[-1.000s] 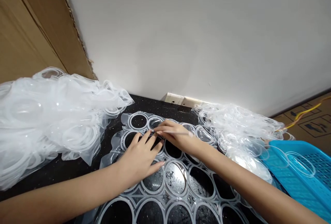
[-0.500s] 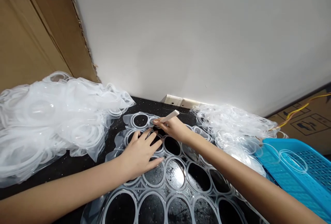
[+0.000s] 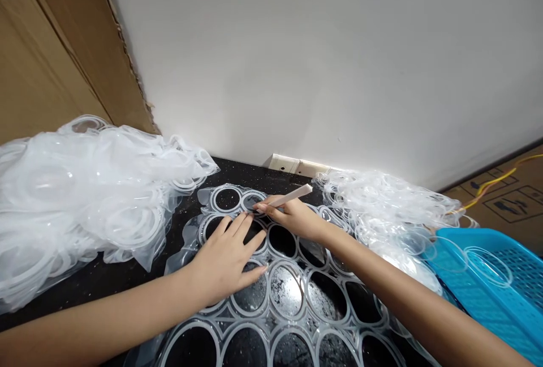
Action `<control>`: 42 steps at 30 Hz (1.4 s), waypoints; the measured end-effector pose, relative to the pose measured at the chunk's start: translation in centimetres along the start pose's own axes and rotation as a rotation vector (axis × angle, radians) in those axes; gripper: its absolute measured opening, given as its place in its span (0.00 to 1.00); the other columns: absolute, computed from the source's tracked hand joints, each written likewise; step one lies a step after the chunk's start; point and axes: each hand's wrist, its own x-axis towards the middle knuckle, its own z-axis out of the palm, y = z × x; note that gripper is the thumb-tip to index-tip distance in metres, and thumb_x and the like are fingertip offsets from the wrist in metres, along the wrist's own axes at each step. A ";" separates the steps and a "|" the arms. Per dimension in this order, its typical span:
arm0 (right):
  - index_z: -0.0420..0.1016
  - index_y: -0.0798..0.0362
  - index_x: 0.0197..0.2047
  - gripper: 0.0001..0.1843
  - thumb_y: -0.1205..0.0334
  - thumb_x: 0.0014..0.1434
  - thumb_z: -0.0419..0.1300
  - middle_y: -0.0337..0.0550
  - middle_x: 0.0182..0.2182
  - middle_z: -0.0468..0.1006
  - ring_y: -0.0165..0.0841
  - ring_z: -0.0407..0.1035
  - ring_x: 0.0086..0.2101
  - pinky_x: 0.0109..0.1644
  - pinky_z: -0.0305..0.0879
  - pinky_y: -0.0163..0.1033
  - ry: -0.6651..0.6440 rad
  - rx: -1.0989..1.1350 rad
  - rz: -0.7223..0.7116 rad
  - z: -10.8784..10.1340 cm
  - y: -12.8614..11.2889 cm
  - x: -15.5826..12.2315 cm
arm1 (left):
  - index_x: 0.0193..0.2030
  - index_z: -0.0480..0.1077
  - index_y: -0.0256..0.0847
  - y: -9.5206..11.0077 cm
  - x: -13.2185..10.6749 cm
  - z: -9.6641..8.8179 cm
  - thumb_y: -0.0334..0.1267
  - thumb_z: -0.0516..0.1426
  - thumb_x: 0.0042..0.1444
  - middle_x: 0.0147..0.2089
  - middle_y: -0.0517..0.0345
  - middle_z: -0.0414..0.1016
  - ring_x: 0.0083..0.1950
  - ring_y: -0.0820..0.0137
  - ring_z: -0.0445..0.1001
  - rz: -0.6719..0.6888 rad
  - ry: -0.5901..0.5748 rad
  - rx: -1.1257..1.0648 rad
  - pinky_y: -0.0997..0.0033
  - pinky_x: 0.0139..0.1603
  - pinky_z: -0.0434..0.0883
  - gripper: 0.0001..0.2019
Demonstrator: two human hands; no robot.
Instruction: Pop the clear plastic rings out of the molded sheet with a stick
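My right hand (image 3: 292, 217) grips a slim cream-coloured tool (image 3: 292, 196), its tip hidden among my fingers at a ring in a clear plastic sheet (image 3: 303, 327). The sheet lies flat, printed or pressed with rows of oval rings that show the black countertop (image 3: 127, 271) through them. My left hand (image 3: 224, 257) rests flat on the sheet with its fingers spread, holding nothing. Its fingertips come close to my right hand.
A large heap of clear plastic sheets (image 3: 85, 197) lies to the left, and a smaller heap (image 3: 382, 208) to the right. A blue plastic basket (image 3: 479, 276) sits at right on a cardboard box (image 3: 509, 203). Behind are a white wall (image 3: 318, 61) and a wall fitting (image 3: 292, 165).
The tool in my right hand has swung from lying low to tilting up and right. My left hand stays flat on the sheet.
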 end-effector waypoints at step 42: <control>0.67 0.54 0.16 0.19 0.60 0.57 0.53 0.40 0.12 0.63 0.27 0.55 0.15 0.21 0.47 0.35 -0.124 -0.946 0.725 -11.0 0.8 -12.8 | 0.59 0.61 0.39 0.3 1.1 -1.2 0.53 0.49 0.57 0.55 0.38 0.66 0.53 0.46 0.64 -0.061 -0.023 0.111 0.49 0.46 0.60 0.27</control>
